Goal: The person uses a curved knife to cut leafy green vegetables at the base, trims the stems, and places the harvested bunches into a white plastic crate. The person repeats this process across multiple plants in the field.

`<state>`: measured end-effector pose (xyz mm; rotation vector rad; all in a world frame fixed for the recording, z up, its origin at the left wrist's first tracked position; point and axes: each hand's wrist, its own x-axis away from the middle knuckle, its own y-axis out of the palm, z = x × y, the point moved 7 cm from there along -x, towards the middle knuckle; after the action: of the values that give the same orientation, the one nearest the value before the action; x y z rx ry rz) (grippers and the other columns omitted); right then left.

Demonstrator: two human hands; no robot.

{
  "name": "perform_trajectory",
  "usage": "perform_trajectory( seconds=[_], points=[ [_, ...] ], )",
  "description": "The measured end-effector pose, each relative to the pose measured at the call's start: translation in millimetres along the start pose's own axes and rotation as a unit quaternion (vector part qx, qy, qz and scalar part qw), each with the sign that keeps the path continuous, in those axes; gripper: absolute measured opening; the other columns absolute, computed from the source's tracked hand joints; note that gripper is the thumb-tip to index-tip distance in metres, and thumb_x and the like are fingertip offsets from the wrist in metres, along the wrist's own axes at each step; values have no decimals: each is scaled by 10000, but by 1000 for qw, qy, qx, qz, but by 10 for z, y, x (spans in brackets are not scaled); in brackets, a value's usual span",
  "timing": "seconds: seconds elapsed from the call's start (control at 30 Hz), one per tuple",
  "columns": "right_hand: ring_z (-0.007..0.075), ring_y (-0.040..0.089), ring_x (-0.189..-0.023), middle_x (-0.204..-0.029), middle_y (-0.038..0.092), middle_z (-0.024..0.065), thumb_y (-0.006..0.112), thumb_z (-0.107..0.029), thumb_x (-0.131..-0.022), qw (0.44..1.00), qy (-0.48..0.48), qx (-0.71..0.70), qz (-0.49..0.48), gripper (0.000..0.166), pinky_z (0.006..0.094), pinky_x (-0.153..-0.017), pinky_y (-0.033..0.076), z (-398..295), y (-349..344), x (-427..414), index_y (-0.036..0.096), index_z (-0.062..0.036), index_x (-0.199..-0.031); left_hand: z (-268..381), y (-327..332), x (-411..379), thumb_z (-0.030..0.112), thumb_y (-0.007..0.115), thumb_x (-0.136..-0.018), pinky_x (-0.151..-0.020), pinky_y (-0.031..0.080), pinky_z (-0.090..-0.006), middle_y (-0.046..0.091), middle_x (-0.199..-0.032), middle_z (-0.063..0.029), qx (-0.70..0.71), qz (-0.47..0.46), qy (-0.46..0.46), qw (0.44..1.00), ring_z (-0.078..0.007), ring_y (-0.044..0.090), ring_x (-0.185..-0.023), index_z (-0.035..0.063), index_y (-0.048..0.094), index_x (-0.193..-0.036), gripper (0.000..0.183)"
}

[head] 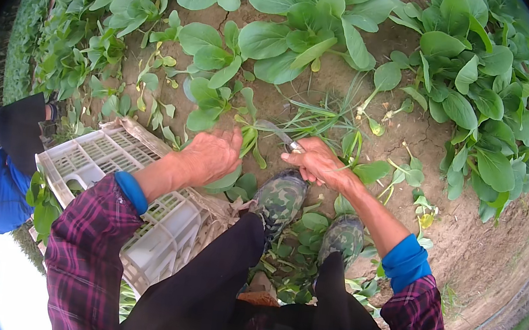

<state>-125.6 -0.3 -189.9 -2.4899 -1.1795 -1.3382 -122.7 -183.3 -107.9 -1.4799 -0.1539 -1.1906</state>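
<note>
My right hand (317, 162) grips the handle of a knife (276, 131), its metal blade pointing left. The blade's tip reaches the pale stalks of a small bok choy plant (249, 139). On the other side of those stalks, my left hand (213, 153) has its fingers curled against them, with the thumb hidden from view. Long thin grass blades (318, 117) lie just beyond the knife, partly along its blade. A few broad leaves (224, 182) show below my left hand.
A white plastic crate (91, 149) stands under my left forearm. Rows of bok choy (307, 30) grow ahead, with a dense heap of leafy greens (484, 94) at right. Trimmed leaves (413, 174) lie on bare soil. A person in blue (3, 190) bends at far left.
</note>
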Motion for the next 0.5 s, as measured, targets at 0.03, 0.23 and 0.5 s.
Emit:
perform_trajectory(
  seconds=[0.03, 0.23, 0.5],
  points=[
    [102, 436, -423, -524, 469, -6, 663, -368, -900, 1000, 1, -3, 3, 370, 290, -389, 323, -2, 2, 0, 502, -101, -701, 6, 1, 12, 309, 567, -955, -757, 553, -421, 661, -984, -272, -6, 1, 5, 1000, -367, 666, -929, -207, 412, -1305, 642],
    [104, 419, -430, -520, 449, -14, 661, -359, -900, 999, -26, 27, 20, 362, 308, -396, 307, 31, 9, -38, 498, -101, -707, 18, 44, 38, 300, 561, -963, -748, 557, -411, 652, -987, -274, -2, 30, 19, 999, -365, 668, -921, -200, 401, -1320, 634],
    [111, 469, -437, -536, 502, 8, 635, -422, -912, 998, 6, 53, 20, 408, 289, -398, 356, 11, 13, -23, 513, -81, -725, 30, 88, 36, 290, 520, -980, -784, 548, -396, 644, -1014, -264, -11, -13, 3, 1000, -354, 666, -935, -214, 357, -1344, 643]
  ],
)
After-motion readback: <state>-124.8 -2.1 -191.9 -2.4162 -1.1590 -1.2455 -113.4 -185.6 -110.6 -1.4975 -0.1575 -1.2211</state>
